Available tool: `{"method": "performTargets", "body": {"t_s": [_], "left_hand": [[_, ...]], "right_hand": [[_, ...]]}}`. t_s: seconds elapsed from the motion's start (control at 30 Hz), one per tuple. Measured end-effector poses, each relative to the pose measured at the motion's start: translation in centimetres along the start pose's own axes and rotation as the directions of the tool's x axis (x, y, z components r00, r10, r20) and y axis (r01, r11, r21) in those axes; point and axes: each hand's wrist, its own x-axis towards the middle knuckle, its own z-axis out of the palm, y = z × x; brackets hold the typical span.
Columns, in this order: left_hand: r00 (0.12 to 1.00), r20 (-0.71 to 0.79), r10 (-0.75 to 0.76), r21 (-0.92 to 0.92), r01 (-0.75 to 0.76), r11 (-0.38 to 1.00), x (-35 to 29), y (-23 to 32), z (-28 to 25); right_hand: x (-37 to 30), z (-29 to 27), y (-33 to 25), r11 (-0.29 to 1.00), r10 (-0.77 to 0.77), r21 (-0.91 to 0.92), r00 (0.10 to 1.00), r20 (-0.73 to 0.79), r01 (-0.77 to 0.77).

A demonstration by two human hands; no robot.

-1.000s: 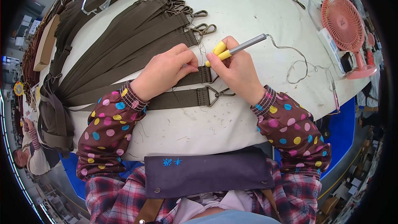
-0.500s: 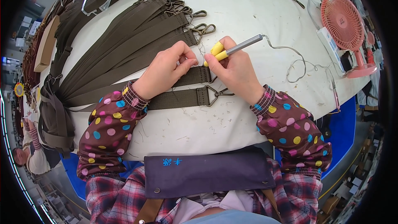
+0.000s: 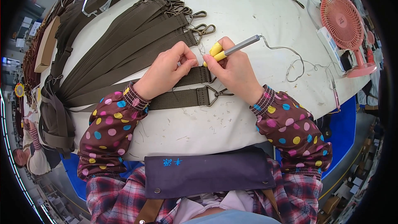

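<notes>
My right hand (image 3: 235, 72) is closed around a corded pen-shaped tool (image 3: 244, 43) with a grey barrel and a yellow front part. Yellow covering wraps one of its fingertips. The tool's front end points down at the stitched end of a dark olive webbing strap (image 3: 191, 76). Just left of it, my left hand (image 3: 168, 68) is closed in a pinch over the same strap; what its fingertips hold is too small to make out. Thin dark thread loops between the hands. Nearer me lies another strap (image 3: 178, 99) with a metal snap hook (image 3: 217, 94).
Several more straps (image 3: 137, 33) fan out at left, their hooks toward the middle. A pink fan (image 3: 342, 16) stands at right beside a white power strip (image 3: 330, 49). The tool's cable (image 3: 290, 49) trails rightward over the white tabletop (image 3: 232, 128). Another person (image 3: 35, 153) is at far left.
The rear end of the pen-shaped tool has shifted very slightly left and down with my right hand. My left hand and the straps look unmoved.
</notes>
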Motion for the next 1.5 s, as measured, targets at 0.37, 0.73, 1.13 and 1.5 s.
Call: {"method": "performTargets", "body": {"t_s": [0.37, 0.73, 1.13, 1.5], "left_hand": [[0.997, 0.019, -0.08, 0.105, 0.078, 0.991, -0.1, 1.4, -1.6], [0.979, 0.04, 0.2, 0.681, -0.173, 0.711, -1.6, 2.6, -0.6], [0.982, 0.127, 0.139, 0.377, -0.177, 0.909, -1.3, 1.1, -0.1], [0.98, 0.17, -0.1, -0.274, 0.144, 0.951, -1.0, 0.0, -0.6]], "right_hand": [[-0.1, -0.2, -0.3, 0.998, 0.024, 0.061, 1.0, -0.01, -0.023], [-0.4, -0.8, -1.2, 0.922, -0.037, 0.375, 0.986, -0.162, 0.096], [-0.9, -0.3, 0.0, 0.963, -0.002, 0.269, 1.0, 0.006, 0.0], [-1.0, -0.1, 0.2, 0.985, -0.027, 0.169, 0.999, 0.045, 0.019]]}}
